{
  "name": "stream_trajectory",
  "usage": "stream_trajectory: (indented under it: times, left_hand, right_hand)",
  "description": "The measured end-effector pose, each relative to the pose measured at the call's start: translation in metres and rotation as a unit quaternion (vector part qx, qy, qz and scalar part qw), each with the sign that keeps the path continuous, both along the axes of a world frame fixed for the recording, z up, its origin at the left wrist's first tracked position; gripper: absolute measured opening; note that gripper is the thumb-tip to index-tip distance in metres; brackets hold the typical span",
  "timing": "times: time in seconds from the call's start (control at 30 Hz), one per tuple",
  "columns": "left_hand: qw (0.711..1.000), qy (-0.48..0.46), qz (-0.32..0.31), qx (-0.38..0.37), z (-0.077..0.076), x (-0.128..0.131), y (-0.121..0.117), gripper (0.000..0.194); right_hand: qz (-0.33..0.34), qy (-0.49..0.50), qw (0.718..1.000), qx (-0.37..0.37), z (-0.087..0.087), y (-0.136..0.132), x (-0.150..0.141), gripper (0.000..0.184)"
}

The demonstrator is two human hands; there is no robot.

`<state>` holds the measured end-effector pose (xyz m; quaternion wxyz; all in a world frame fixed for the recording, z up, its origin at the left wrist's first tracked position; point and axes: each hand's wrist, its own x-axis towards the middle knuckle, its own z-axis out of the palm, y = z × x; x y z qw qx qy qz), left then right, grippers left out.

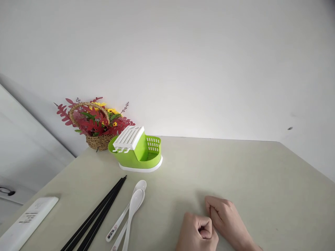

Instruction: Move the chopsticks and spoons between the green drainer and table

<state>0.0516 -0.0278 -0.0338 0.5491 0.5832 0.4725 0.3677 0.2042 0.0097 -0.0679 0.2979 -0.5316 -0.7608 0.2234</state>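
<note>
My left hand [198, 232] is curled into a fist at the bottom of the view, with a small dark hollow between its bent fingers. Beside it on the right, my right hand [227, 219] is also closed in a fist, close against the left one. Neither fist shows anything in it. To the left lie three white spoons [134, 202], partly overlapping, bowls pointing away from me. Farther left is a bundle of black chopsticks [104, 211]. Behind them stands a green utensil holder [142, 158] with a white slotted top, hooks and a white base.
A wicker basket [98, 142] with red leaves and yellow flowers stands at the back left, touching or nearly touching the holder. At the lower left lies a long white box [28, 223] with dark print. A pale wall [209, 69] rises behind the light table [222, 167].
</note>
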Motion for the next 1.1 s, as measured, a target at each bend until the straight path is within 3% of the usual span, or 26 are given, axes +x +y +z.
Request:
stream_trajectory:
  times: [0.13, 0.57, 1.1]
  left_hand:
    - [1.0, -0.001, -0.006, 0.017, -0.004, 0.001, 0.0, 0.045]
    - [0.998, 0.01, -0.044, 0.052, 0.011, -0.001, -0.004, 0.044]
    - [0.996, 0.01, -0.059, 0.069, 0.008, -0.001, -0.005, 0.041]
  right_hand:
    - [0.002, 0.0, 1.0, 0.007, 0.001, 0.0, 0.001, 0.017]
    - [0.007, 0.015, 1.0, -0.003, 0.012, -0.001, 0.003, 0.015]
    - [0.003, 0.013, 1.0, 0.009, 0.013, -0.002, 0.005, 0.015]
